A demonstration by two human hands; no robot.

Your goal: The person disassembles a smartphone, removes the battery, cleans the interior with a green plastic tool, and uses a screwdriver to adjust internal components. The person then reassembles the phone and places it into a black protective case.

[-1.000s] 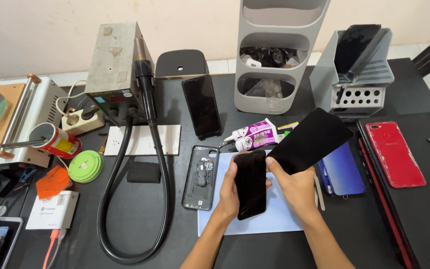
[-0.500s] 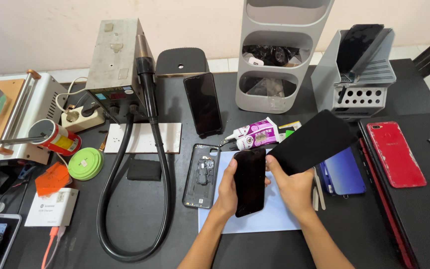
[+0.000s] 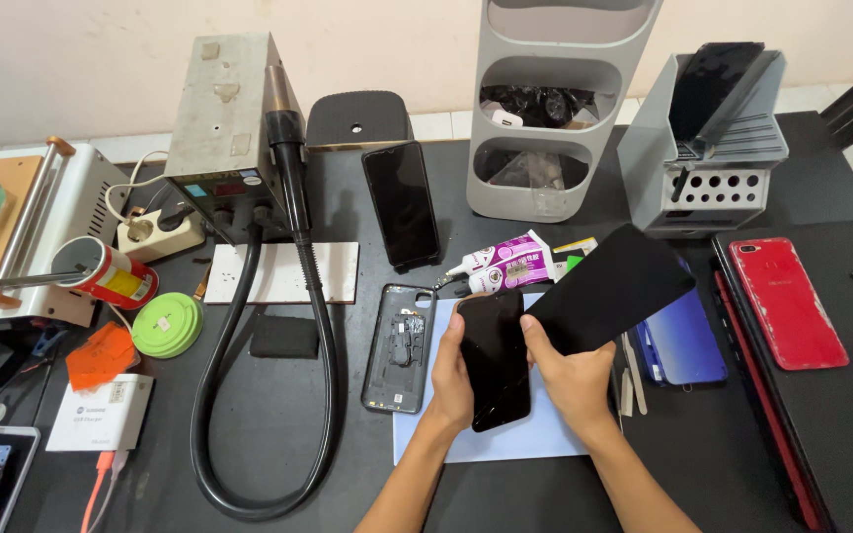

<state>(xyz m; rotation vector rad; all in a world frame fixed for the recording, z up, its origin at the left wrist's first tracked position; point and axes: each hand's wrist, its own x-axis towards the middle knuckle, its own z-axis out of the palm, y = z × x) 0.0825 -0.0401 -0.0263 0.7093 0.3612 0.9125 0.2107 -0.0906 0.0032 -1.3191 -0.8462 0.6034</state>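
Observation:
Both hands hold a black smartphone [image 3: 494,357] with a dark screen, just above a pale blue mat [image 3: 426,434]. My left hand [image 3: 449,380] grips its left edge. On the right edge sits my right hand [image 3: 573,377], thumb on the glass. A black flat sheet [image 3: 612,286] lies tilted just past my right hand. An open phone back housing [image 3: 399,345] lies left of the mat. A purple and white glue tube [image 3: 502,265] rests beyond the phone.
A grey hot-air station [image 3: 221,118] with a thick black hose [image 3: 318,336] stands at the back left. Another phone [image 3: 402,202] leans upright at centre. A grey shelf organiser [image 3: 560,109], a grey tool rack [image 3: 718,148], a blue phone [image 3: 683,341] and a red phone [image 3: 787,301] fill the right.
The phone has tilted slightly in my hands; both hands stay at the same spot above the mat.

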